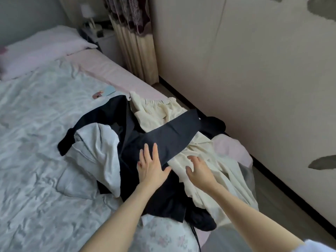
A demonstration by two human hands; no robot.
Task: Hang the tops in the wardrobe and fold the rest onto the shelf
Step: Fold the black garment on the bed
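Note:
A heap of clothes lies on the bed's near right corner. On top is a dark navy garment [169, 137], with one band stretched across a cream garment [154, 113] that trails down toward the bed edge. A pale grey-white garment [98, 148] is bunched at the heap's left. My left hand [151, 166] lies flat on the navy cloth with fingers straight. My right hand [199, 169] hovers over or touches the cream cloth, fingers loosely bent, holding nothing.
The bed [36, 160] has a pale floral cover and a pink pillow [40, 50] at the far left. A white wardrobe front [254, 70] runs along the right, with a narrow floor strip between. A curtain [134, 51] hangs at the back.

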